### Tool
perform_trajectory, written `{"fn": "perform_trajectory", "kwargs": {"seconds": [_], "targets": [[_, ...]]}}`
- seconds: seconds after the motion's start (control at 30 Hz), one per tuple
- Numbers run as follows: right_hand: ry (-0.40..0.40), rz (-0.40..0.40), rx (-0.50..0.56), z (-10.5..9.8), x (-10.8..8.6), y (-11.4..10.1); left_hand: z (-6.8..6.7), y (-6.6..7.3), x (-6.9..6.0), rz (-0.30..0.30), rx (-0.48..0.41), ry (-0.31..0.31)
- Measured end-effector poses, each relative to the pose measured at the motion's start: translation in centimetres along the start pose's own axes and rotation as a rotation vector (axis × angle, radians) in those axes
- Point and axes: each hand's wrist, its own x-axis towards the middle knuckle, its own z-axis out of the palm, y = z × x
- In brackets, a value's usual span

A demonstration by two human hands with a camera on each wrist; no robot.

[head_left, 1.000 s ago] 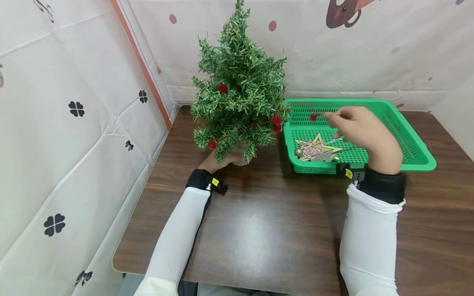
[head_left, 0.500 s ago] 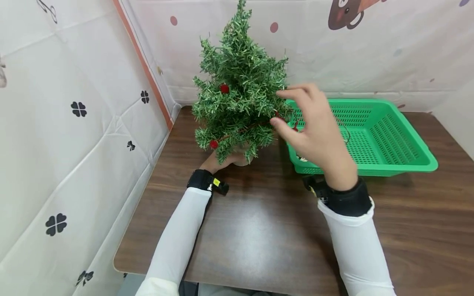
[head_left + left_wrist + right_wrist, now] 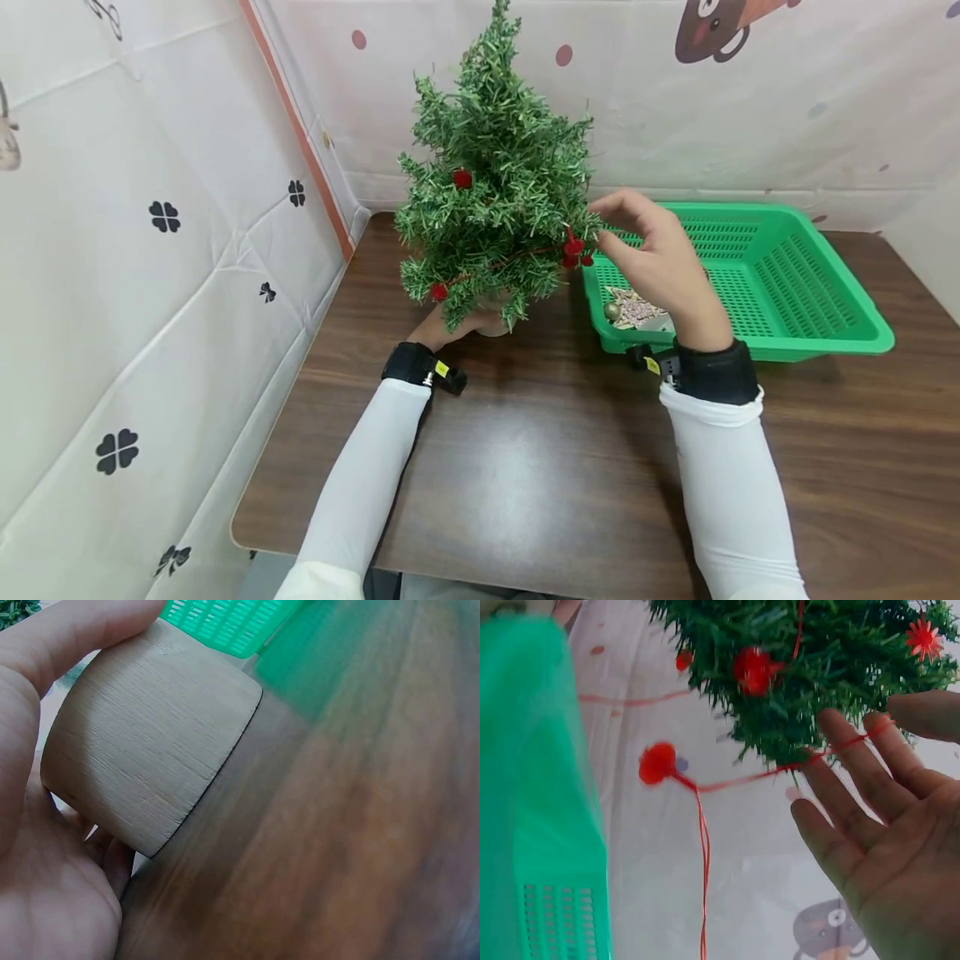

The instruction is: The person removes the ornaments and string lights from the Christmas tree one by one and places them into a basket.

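Note:
A small green artificial Christmas tree [image 3: 498, 158] stands upright on the table. My left hand [image 3: 447, 327] grips its pale wooden base [image 3: 154, 731], thumb and fingers round the sides; in the head view the lower branches partly cover that hand. At the tree's right side is my right hand [image 3: 660, 254], its fingertips among the outer needles and its thumb apart from the index finger. A thin red string [image 3: 742, 780] with red pom-poms [image 3: 658, 763] runs across its extended fingers. More red pom-poms [image 3: 573, 247] hang on the tree, part of the string lying along the branches.
Right of the tree stands a green plastic basket [image 3: 847, 342], partly behind the right hand. In its near left corner lie a star ornament [image 3: 636, 310] and a small gold ball [image 3: 612, 312]. A patterned white sheet [image 3: 360, 108] hangs behind the brown table [image 3: 480, 467].
My right hand has moved left from over the basket to the tree with the red string, then drawn slightly down and right. The left hand has kept its hold on the base.

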Motion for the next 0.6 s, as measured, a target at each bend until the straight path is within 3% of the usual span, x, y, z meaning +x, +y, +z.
{"fn": "perform_trajectory", "kwargs": {"seconds": [0.23,0.43,0.6], "targets": [[0.118,-0.072,-0.071,0.1,0.0,0.0,0.1,0.0,-0.1,0.004,0.031,0.012],[0.244,-0.201,0.149,-0.4,-0.4,-1.3,0.1,-0.1,-0.1,0.002,0.031,0.006],[0.247,-0.303,0.28,-0.5,-1.2,-2.7,0.1,-0.2,-0.1,0.002,0.015,0.007]]}}
